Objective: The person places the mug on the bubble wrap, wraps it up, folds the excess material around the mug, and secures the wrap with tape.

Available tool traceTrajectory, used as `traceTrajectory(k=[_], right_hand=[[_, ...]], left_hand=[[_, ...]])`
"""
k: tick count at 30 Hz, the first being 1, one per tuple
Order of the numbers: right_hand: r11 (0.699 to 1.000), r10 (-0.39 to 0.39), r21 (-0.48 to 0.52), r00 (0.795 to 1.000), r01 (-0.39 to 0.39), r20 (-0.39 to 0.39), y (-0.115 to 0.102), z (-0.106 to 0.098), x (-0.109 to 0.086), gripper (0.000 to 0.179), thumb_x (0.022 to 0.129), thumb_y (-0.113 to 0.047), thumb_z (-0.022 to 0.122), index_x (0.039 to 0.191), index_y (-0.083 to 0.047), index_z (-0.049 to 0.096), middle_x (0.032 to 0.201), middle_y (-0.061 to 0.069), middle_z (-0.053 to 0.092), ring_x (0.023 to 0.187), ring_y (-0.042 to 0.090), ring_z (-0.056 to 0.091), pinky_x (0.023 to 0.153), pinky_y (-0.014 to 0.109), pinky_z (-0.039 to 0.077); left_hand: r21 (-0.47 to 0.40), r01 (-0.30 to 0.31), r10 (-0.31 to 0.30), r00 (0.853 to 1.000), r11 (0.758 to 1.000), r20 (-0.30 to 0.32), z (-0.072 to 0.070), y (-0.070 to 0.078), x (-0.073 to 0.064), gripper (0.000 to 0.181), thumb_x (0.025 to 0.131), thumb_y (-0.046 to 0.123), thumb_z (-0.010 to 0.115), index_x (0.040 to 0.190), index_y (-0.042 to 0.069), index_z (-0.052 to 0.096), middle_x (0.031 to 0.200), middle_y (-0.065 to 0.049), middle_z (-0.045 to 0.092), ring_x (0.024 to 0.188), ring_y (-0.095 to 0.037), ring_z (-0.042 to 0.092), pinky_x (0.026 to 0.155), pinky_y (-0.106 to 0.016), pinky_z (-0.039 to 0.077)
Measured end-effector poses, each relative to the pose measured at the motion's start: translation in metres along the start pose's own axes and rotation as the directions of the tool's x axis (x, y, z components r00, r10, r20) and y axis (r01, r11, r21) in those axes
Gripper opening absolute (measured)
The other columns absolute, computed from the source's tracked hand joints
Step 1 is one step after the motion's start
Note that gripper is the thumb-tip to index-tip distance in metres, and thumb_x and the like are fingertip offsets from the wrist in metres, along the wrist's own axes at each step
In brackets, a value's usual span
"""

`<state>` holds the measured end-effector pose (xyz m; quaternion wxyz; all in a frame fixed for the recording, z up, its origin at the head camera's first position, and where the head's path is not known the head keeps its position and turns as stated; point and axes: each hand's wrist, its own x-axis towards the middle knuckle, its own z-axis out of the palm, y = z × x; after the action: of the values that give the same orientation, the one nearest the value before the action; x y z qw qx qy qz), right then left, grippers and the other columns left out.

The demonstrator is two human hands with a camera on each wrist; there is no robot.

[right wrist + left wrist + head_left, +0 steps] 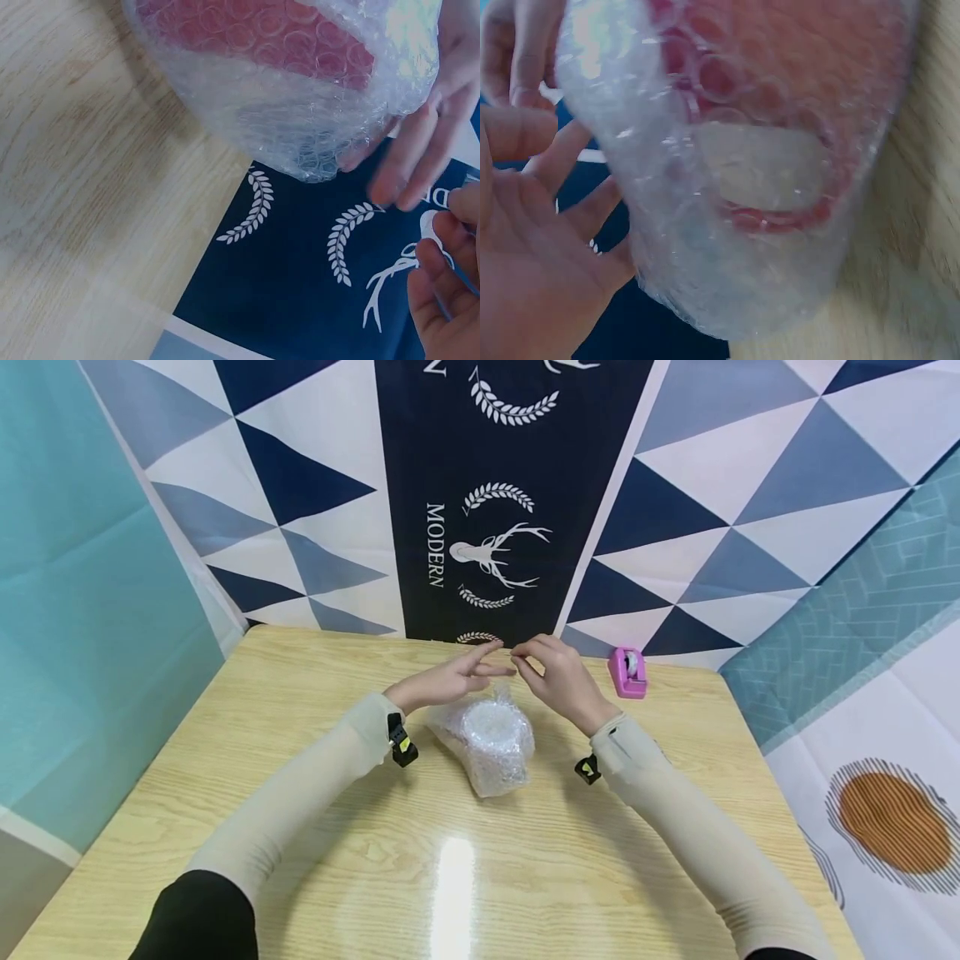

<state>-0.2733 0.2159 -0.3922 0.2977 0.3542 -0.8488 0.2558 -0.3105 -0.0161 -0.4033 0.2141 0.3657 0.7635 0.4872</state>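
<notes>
A bundle of bubble wrap (491, 739) stands on the table below both hands. Through the clear plastic shows a red thing with a handle-like loop, apparently a mug (780, 217). My left hand (446, 681) is beside the bundle's far left, its fingers extended and spread; in the right wrist view its fingertips lie close to the wrap. Opposite it, my right hand (558, 681) has thumb and forefinger brought together near the left fingertips. A faint glossy sliver, seemingly clear tape (472, 178), shows by the right fingers; its extent is hard to see.
A pink tape dispenser (628, 672) stands at the back right of the wooden table (360, 877). Behind the table's back edge hangs a patterned cloth (315, 485). Cloth panels flank both sides.
</notes>
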Motion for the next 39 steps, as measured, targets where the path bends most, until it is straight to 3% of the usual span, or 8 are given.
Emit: traceTrajectory(k=[3, 8, 11, 15, 18, 23, 30, 39], right_hand=[[0.999, -0.007, 0.033, 1.0, 0.006, 0.01, -0.001, 0.001, 0.0, 0.007, 0.092, -0.001, 0.074, 0.099, -0.002, 0.075, 0.096, 0.01, 0.073, 0.09, 0.024, 0.07, 0.079, 0.039, 0.06], [0.998, 0.004, 0.059, 0.997, -0.008, 0.074, -0.001, 0.005, -0.004, 0.008, 0.092, 0.0, 0.073, 0.099, -0.001, 0.076, 0.098, 0.01, 0.073, 0.091, 0.023, 0.071, 0.081, 0.039, 0.06], [0.998, -0.001, 0.061, 0.993, -0.006, 0.114, -0.001, 0.008, -0.007, 0.008, 0.092, 0.001, 0.073, 0.099, -0.002, 0.076, 0.098, 0.01, 0.073, 0.091, 0.023, 0.072, 0.084, 0.038, 0.061], [0.998, -0.031, 0.058, 0.988, 0.022, 0.153, 0.0, 0.014, -0.01, 0.009, 0.091, 0.002, 0.073, 0.099, -0.003, 0.076, 0.097, 0.01, 0.074, 0.092, 0.024, 0.072, 0.086, 0.037, 0.061], [0.997, -0.042, 0.064, 0.985, 0.031, 0.168, -0.001, 0.016, -0.011, 0.009, 0.091, 0.003, 0.073, 0.098, -0.002, 0.076, 0.097, 0.01, 0.074, 0.093, 0.024, 0.072, 0.087, 0.037, 0.06], [0.996, -0.037, 0.087, 0.986, 0.023, 0.165, -0.003, 0.017, -0.011, 0.009, 0.091, 0.004, 0.072, 0.098, 0.0, 0.076, 0.098, 0.011, 0.074, 0.094, 0.024, 0.072, 0.088, 0.038, 0.061], [0.996, -0.042, 0.087, 0.988, 0.029, 0.147, -0.007, 0.018, -0.009, 0.009, 0.091, 0.003, 0.072, 0.099, -0.001, 0.076, 0.098, 0.01, 0.074, 0.093, 0.023, 0.072, 0.088, 0.038, 0.06], [0.996, -0.051, 0.073, 0.99, 0.042, 0.131, -0.006, 0.02, -0.008, 0.009, 0.092, 0.002, 0.073, 0.098, -0.003, 0.076, 0.097, 0.01, 0.073, 0.092, 0.023, 0.071, 0.087, 0.036, 0.06]], left_hand=[[0.134, -0.008, 0.002, 0.999, 0.991, 0.045, 0.0, -0.002, -0.002, 0.069, 0.106, 0.01, 0.045, 0.165, 0.012, 0.009, 0.145, -0.012, 0.062, 0.143, -0.026, 0.05, 0.125, -0.044, 0.029], [0.224, -0.01, 0.012, 1.0, 0.974, -0.009, 0.001, -0.009, -0.005, 0.031, 0.109, 0.013, 0.043, 0.135, 0.003, 0.056, 0.125, -0.011, 0.071, 0.124, -0.026, 0.064, 0.114, -0.041, 0.044], [0.121, 0.051, -0.048, 0.999, 0.991, -0.025, -0.001, -0.013, -0.007, 0.035, 0.112, 0.023, 0.034, 0.111, 0.002, 0.062, 0.124, -0.014, 0.068, 0.123, -0.029, 0.065, 0.115, -0.044, 0.043], [-0.051, 0.154, -0.154, 0.988, 0.987, 0.007, -0.005, -0.013, -0.012, 0.061, 0.112, 0.046, 0.016, 0.114, 0.005, 0.062, 0.133, -0.014, 0.067, 0.13, -0.03, 0.062, 0.123, -0.053, 0.03], [-0.093, 0.172, -0.17, 0.985, 0.981, 0.029, -0.006, -0.011, -0.014, 0.069, 0.111, 0.053, 0.013, 0.117, 0.005, 0.063, 0.133, -0.013, 0.068, 0.131, -0.029, 0.062, 0.125, -0.054, 0.026], [-0.055, 0.145, -0.144, 0.989, 0.988, 0.021, -0.005, -0.01, -0.011, 0.062, 0.113, 0.046, 0.021, 0.105, 0.004, 0.065, 0.127, -0.014, 0.07, 0.126, -0.029, 0.065, 0.123, -0.05, 0.032], [-0.041, 0.122, -0.12, 0.992, 0.992, 0.048, -0.005, -0.008, -0.011, 0.052, 0.113, 0.041, 0.027, 0.114, 0.003, 0.062, 0.138, -0.012, 0.064, 0.127, -0.03, 0.065, 0.123, -0.052, 0.032], [0.015, 0.064, -0.065, 0.996, 0.998, 0.062, -0.005, -0.01, -0.013, 0.021, 0.107, 0.017, 0.05, 0.095, 0.004, 0.062, 0.112, -0.005, 0.066, 0.115, -0.018, 0.06, 0.111, -0.04, 0.044]])
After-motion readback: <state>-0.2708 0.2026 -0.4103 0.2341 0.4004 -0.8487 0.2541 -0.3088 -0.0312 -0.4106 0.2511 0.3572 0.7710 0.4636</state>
